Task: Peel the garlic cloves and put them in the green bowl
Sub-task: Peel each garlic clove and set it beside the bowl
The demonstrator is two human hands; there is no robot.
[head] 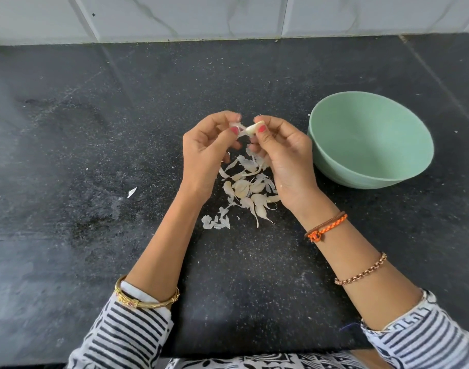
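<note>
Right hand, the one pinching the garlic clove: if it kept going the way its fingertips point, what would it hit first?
The right hand points leftward at the left hand, so it would likely meet those fingertips, which pull the skin off the garlic clove.

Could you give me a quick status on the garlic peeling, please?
Right hand pinches clove; left hand pulls its skin. Bowl beside the right hand, inside hidden. Peels piled below; nothing in the way.

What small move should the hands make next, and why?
Probably the left hand pulls the skin fully off the clove that the right hand pinches: the skin still clings at one end, so the clove is not ready for the bowl.
</note>
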